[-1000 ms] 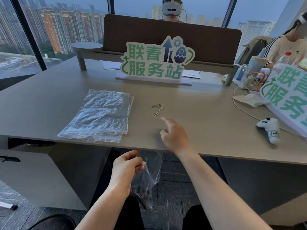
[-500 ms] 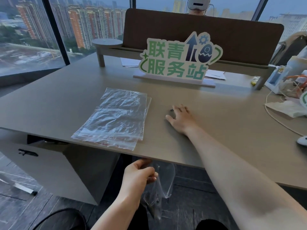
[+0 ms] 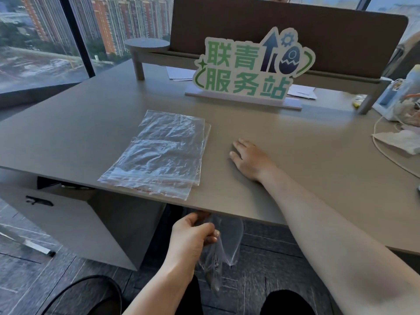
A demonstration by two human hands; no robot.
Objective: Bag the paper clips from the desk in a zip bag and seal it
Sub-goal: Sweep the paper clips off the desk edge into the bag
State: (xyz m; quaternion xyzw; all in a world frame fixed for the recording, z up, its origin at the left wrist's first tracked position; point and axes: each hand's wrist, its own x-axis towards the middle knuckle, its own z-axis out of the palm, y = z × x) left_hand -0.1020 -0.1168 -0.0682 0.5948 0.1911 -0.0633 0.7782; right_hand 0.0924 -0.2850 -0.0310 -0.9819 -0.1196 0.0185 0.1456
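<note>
Our right hand lies flat on the desk, palm down and fingers straight, just right of the stack of spare bags. No paper clips show anywhere on the bare desktop, so we judge they sit hidden under that palm, though we cannot see them. Our left hand hangs below the desk edge, thumb and curled fingers pinching the rim of the zip bag, which droops toward the floor; something darker seems to lie in its bottom, too blurred to name.

Several things could go wrong from here. If we sweep the clips toward the edge under a flat palm, some may slip out past the fingers and stay behind unnoticed. The bag mouth is pinched from one side only and looks half collapsed, so clips pushed over the edge may miss it and drop to the dark floor between our knees. The desk edge also hides the mouth from us, which makes aiming a guess. A sweep that drifts left could drag the spare bags, whose ends already overhang the edge, off with it. And a clip caught in the zip track would keep the seal from closing.
</note>
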